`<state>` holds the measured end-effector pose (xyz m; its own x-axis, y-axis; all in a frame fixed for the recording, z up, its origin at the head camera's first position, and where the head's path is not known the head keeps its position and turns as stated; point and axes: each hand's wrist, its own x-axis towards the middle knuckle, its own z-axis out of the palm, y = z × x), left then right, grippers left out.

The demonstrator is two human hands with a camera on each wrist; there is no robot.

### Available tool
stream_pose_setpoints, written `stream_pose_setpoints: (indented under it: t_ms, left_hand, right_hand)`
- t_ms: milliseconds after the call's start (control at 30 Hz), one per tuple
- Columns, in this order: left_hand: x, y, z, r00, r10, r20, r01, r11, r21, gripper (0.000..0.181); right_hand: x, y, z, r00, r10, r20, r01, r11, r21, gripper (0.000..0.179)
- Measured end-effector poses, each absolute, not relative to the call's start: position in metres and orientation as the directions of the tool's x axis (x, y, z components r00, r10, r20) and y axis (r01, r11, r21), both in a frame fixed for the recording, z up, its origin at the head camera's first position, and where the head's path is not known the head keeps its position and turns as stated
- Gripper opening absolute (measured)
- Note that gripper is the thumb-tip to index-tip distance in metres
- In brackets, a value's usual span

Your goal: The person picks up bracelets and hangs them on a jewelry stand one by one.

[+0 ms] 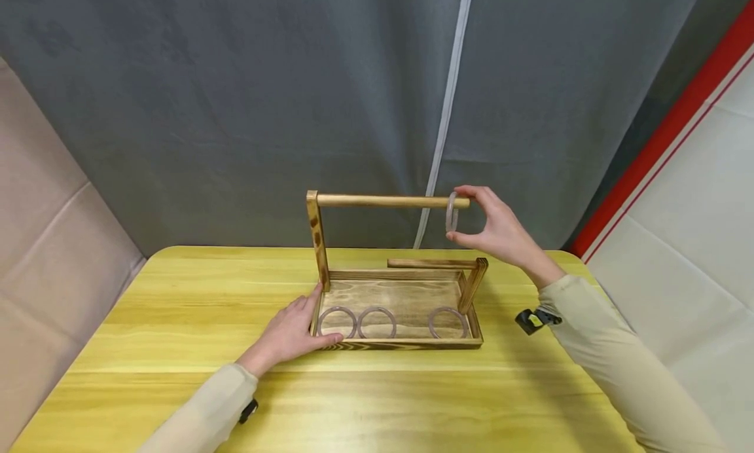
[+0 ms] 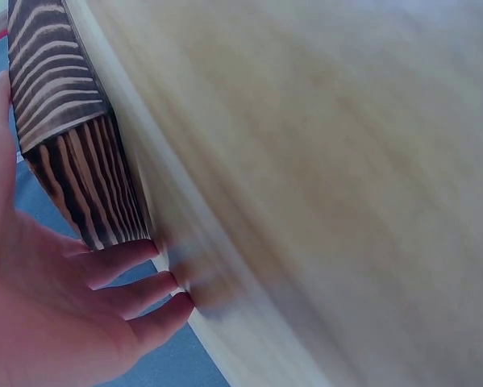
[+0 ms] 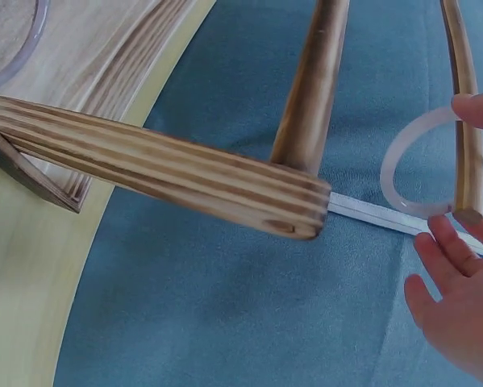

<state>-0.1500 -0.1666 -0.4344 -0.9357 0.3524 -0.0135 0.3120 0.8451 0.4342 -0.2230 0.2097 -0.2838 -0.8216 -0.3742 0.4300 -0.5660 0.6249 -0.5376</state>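
A wooden bangle stand (image 1: 406, 344) has a shallow tray, a tall upper rod (image 1: 377, 201) on a left post and a lower rod (image 1: 430, 264) on a short right post. Thumb and fingertips of my right hand (image 1: 501, 229) pinch a pale lilac, translucent bangle (image 3: 394, 165), which encircles the upper rod close to its free right end. My left hand (image 1: 287, 330) holds the tray's front left corner, thumb along the front wall and fingers along the left side. Inside the tray lie three similar bangles: one left (image 1: 337, 308), one beside it (image 1: 377, 309), one right (image 1: 432, 323).
The stand sits toward the far edge of a yellow wood-grain table (image 1: 377, 407). Behind rises a grey curtain (image 1: 235, 112) with a pale strip. Light padded panels flank both sides, the right one (image 1: 695, 198) edged in red. Black bands show at both wrists.
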Motion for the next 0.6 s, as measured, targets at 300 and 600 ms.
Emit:
stream_pose_setpoints:
  t_ms: [300, 600]
  left_hand:
    - [-0.152, -0.167, -0.434, -0.936, 0.353, -0.008, 0.315, 0.846, 0.431, 0.115]
    - [-0.151, -0.164, -0.437, -0.932, 0.362, -0.012, 0.322, 0.843, 0.43, 0.116]
  right_hand:
    - [-0.23, 0.195, -0.274, -0.774, -0.452, 0.442, -0.625, 0.656, -0.423, 0.071]
    - [-0.228, 0.178, -0.264, -0.698, -0.566, 0.438, -0.693, 0.689, -0.214, 0.073]
